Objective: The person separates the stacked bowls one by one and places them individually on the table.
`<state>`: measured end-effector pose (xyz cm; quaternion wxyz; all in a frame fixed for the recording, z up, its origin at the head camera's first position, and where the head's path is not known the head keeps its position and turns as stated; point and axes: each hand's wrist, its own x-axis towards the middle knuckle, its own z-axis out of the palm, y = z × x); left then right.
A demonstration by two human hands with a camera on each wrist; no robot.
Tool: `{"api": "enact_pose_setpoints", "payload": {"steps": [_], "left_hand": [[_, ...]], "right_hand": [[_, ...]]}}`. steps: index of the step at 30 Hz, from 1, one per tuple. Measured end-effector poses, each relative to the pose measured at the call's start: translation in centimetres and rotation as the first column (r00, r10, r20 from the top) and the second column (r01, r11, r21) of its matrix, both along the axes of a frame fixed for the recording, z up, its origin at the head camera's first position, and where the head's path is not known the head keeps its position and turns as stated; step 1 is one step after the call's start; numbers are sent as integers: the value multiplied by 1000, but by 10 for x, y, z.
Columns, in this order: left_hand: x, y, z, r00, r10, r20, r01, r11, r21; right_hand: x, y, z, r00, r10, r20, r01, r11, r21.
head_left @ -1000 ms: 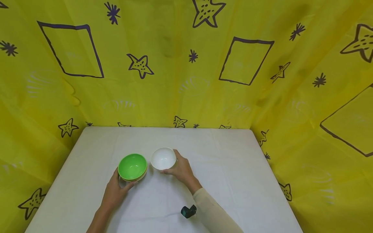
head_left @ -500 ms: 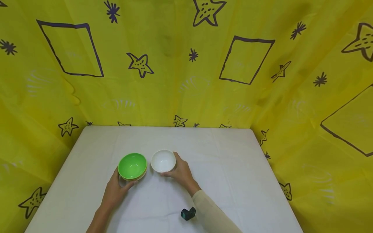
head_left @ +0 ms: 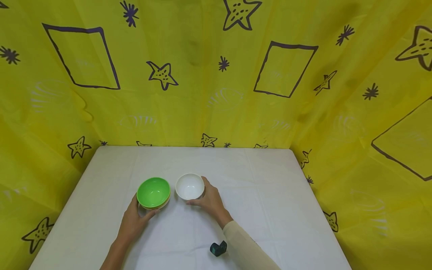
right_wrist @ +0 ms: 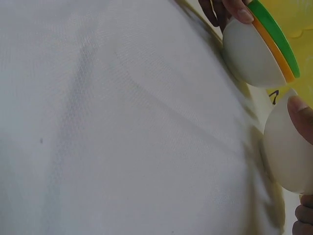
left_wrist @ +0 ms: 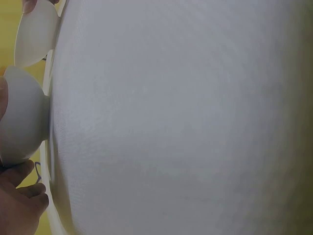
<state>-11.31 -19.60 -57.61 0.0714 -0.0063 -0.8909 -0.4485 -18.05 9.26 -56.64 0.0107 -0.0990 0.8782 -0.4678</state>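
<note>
Head view: the stack of bowls (head_left: 160, 203) is held by the left hand (head_left: 132, 224), with its fingers bent round the side and the thumb pressed on the near side. The white bowl (head_left: 189, 186) is pinched by the right hand (head_left: 211, 201), between the thumb in front and the fingers at the back. To hold them well, each should be gripped softly and kept flat so that nothing tips. The rims should not be bumped, since they are just beside each other with a thin gap between. Both seem to rest on the counter (head_left: 243, 168), near its middle. The top green bowl (head_left: 153, 192) is round, smooth and shiny inside. Under its rim, an orange rim (right_wrist: 277, 48) and a pale outside (right_wrist: 249, 56) can be seen in the right wrist view; whether those are one bowl or two cannot be told. The white bowl is shiny inside too. Farther out, a small dark thing (head_left: 217, 249) is seen by the right sleeve (head_left: 248, 247).
</note>
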Motion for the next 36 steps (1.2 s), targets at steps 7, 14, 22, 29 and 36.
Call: {"api": "enact_pose_setpoints", "payload": {"steps": [7, 14, 22, 29, 36], "left_hand": [[0, -1, 1, 1000, 1, 23, -1, 1000, 2], [0, -2, -2, 1000, 2, 17, -2, 1000, 9], [-1, -1, -1, 1000, 2, 2, -2, 1000, 9], [-1, -1, -1, 1000, -6, 5, 6, 1000, 13], [0, 1, 1, 1000, -8, -14, 8, 1000, 10]], "right_hand": [[-1, -2, -2, 1000, 1, 15, -2, 1000, 18], [2, -5, 3, 998, -18, 57, 14, 998, 66], [4, -14, 16, 999, -47, -8, 47, 997, 62], [3, -33, 30, 999, -6, -51, 9, 998, 56], [2, -54, 46, 993, 94, -77, -85, 990, 115]]}}
